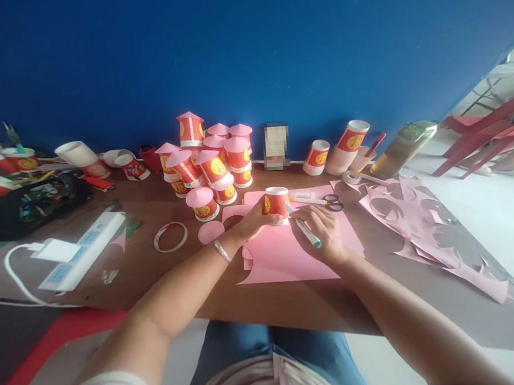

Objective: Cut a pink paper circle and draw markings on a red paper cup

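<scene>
My left hand (259, 220) is closed around a red paper cup (276, 200) with a gold emblem and a white rim, held over the pink paper sheets (283, 258). In my right hand (324, 232) is a white marker with a green end (306, 232); its other end points at the cup's right side. Whether the tip touches the cup I cannot tell. Just behind my right hand lie scissors with dark handles (334, 202) and a white and orange marker (301, 196). A pink paper disc (211, 232) rests left of my left wrist.
Several red cups with pink cone tops (214, 169) stand at the back left. A tape roll (170, 237) and a power strip (83, 251) lie left. Pink paper scraps (422, 228) spread on the right, near a bottle (403, 147) and stacked cups (348, 147).
</scene>
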### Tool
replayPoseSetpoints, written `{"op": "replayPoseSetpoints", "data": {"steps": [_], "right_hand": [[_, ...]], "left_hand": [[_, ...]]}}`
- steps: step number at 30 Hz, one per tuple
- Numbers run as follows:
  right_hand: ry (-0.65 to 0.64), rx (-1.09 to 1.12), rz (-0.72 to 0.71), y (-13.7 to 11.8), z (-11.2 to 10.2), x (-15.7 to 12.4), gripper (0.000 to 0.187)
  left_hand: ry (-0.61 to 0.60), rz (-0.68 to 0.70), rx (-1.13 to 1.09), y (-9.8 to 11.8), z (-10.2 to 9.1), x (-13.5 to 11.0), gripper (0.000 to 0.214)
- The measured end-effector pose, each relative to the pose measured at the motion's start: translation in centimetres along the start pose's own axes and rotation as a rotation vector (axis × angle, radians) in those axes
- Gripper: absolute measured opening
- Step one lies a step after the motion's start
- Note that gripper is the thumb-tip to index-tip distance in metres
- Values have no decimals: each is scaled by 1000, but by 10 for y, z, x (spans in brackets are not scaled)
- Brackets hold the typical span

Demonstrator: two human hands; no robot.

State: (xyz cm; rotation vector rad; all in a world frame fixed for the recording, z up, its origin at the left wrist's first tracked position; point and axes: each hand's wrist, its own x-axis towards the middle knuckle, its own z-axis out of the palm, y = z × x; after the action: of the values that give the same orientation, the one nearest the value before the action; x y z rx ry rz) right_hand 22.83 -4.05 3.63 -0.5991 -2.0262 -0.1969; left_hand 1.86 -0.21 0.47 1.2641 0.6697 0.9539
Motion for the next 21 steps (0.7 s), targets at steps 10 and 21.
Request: {"op": "replayPoseSetpoints", "data": {"steps": [10,21], "right_hand": [[-45,-29,4,1,0,-3,25],[2,-64,38,6,0,-3,23]], "left_hand": [[-2,-14,31,2,2,0,43],[8,-26,-13,5,3,-1,51]]}}
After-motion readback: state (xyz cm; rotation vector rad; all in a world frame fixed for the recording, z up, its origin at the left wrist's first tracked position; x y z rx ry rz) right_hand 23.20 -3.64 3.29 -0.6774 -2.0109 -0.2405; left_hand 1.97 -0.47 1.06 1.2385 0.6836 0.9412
